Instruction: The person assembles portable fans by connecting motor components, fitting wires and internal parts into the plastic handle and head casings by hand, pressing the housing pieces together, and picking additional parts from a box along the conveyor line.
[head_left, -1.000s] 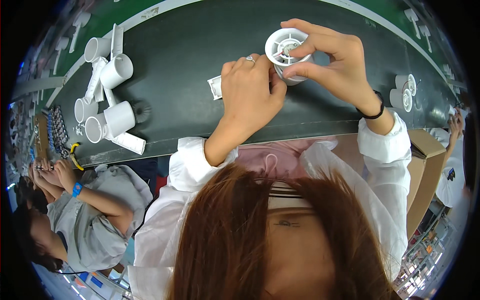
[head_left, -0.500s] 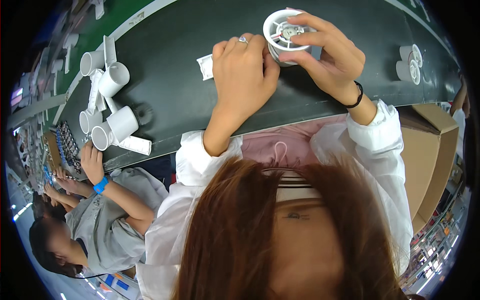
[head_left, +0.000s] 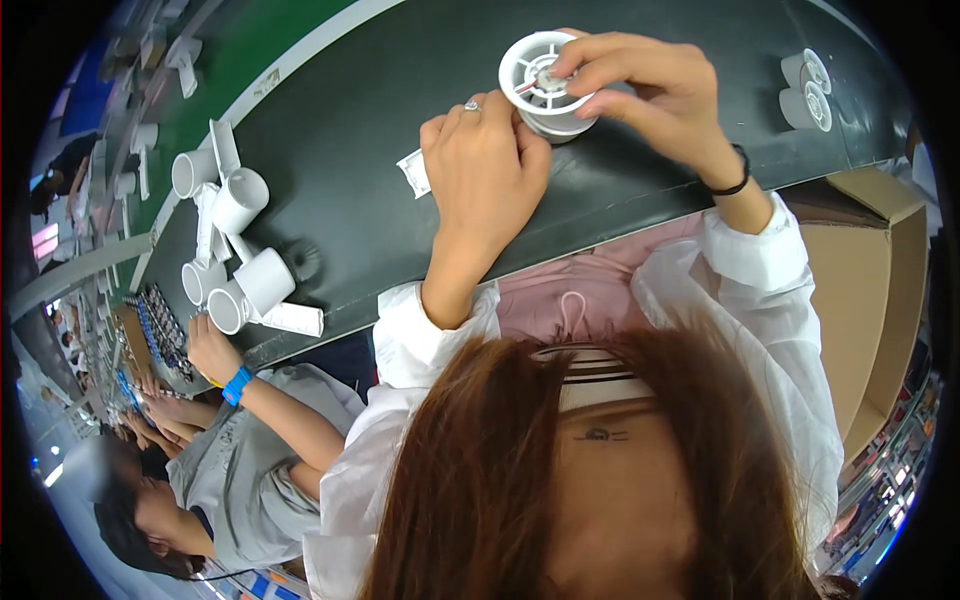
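Observation:
My left hand [head_left: 482, 180], a ring on one finger, is closed around the handle of a white plastic cylindrical housing [head_left: 560, 127]. The handle's squared end [head_left: 412, 174] pokes out on the left of the fist. In the mouth of the housing sits a round white spoked fan unit [head_left: 520, 75] with a small metallic hub. My right hand [head_left: 655, 95], a black band at its wrist, grips the fan unit with curled fingers at the hub and the thumb by the rim. Most of the handle is hidden inside my left hand.
White housings with handles [head_left: 240, 202] lie in a group at the left of the dark table [head_left: 380, 80]. Two similar fan units [head_left: 805, 105] stand at the far right. A cardboard box [head_left: 850, 300] is beside me at right; a co-worker's hand [head_left: 213, 350] is at left.
My right fingers have shifted on the fan unit, from around its rim toward the hub. The whole view has turned slightly; my left hand keeps its grip.

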